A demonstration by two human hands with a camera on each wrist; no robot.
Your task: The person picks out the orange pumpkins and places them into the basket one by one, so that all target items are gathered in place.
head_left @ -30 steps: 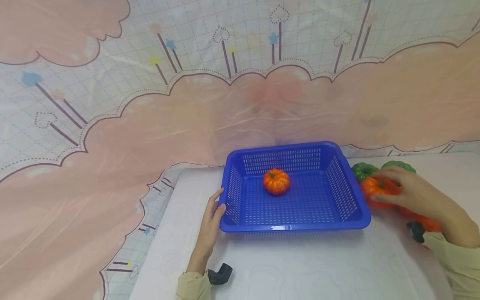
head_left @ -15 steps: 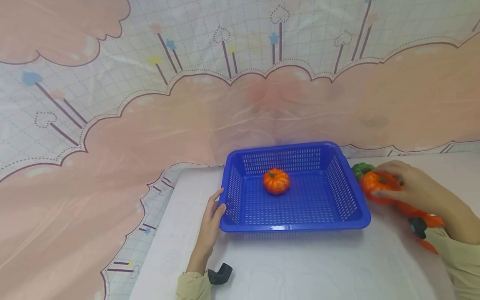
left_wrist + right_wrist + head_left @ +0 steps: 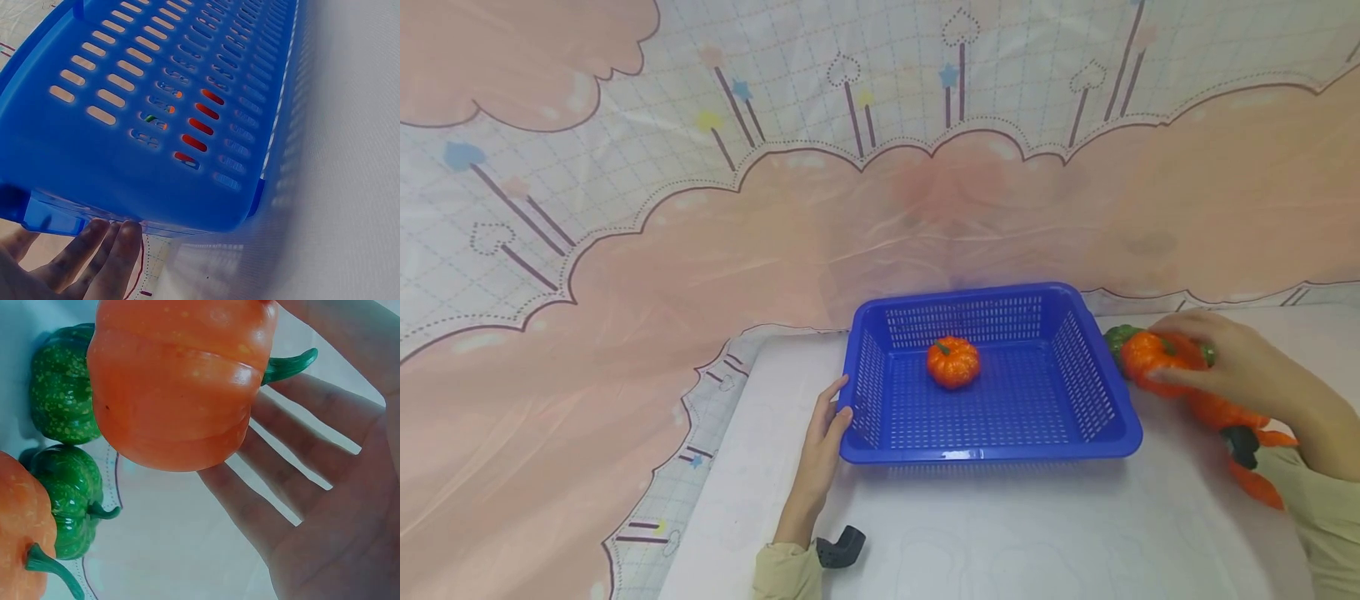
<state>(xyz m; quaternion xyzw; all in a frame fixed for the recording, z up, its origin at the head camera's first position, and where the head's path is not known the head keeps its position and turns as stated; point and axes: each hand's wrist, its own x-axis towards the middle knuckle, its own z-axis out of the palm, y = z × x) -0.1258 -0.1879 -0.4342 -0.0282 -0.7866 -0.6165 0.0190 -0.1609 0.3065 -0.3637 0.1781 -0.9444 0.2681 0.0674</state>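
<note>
One basket (image 3: 985,455), at least five pumpkins (image 3: 953,363)

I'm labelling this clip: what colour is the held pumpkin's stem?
The stem on the held pumpkin is green, clearest in the right wrist view.

A glossy orange pumpkin (image 3: 175,387), its green stem toward the palm, is held in the right hand (image 3: 1232,362) just right of a blue, rectangular, slotted basket (image 3: 1030,452) that sits upright, touched at its left end by the left hand (image 3: 820,450), with a second orange pumpkin (image 3: 953,365) inside, left of centre.
</note>
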